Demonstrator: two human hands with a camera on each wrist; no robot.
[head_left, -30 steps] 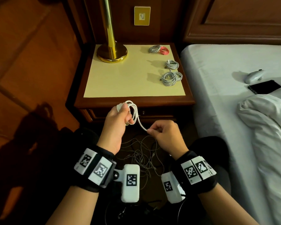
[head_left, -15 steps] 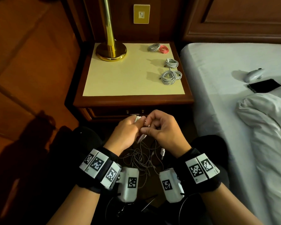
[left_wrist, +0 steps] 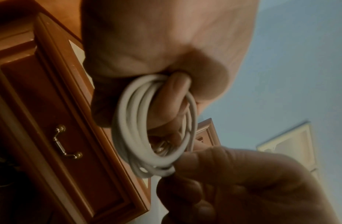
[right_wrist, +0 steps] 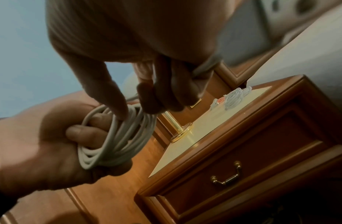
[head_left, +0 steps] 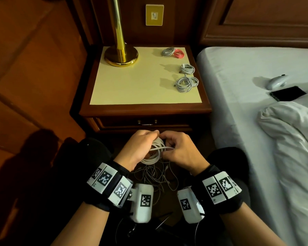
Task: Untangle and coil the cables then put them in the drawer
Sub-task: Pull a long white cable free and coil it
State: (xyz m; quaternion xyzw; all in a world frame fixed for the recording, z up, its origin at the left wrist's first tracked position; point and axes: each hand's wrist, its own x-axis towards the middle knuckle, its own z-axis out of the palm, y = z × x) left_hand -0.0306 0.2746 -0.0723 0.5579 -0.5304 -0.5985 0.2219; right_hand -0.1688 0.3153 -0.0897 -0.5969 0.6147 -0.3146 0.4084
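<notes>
A white cable coil point(head_left: 154, 153) point(left_wrist: 152, 128) point(right_wrist: 116, 136) hangs in front of the shut drawer point(head_left: 146, 122) point(right_wrist: 242, 163) of the nightstand. My left hand point(head_left: 140, 148) grips the coil, fingers curled through its loops. My right hand point(head_left: 178, 150) pinches the cable's loose end, which crosses the coil at its right side. Below my hands a tangle of thin cables point(head_left: 155, 176) lies on the dark floor. On the nightstand top point(head_left: 132, 82) lie coiled cables: a grey and pink pair point(head_left: 172, 52) and two white bundles point(head_left: 187, 69) point(head_left: 186, 83).
A brass lamp base point(head_left: 121, 55) stands at the nightstand's back left. A bed with white sheets point(head_left: 247, 121) fills the right side, with a black phone point(head_left: 287, 93) and a white controller point(head_left: 276, 81) on it. Wooden panelling is on the left.
My hands came together and dropped below the drawer front. The stretched length of cable has been wound onto the coil, and my right hand now holds the end against it.
</notes>
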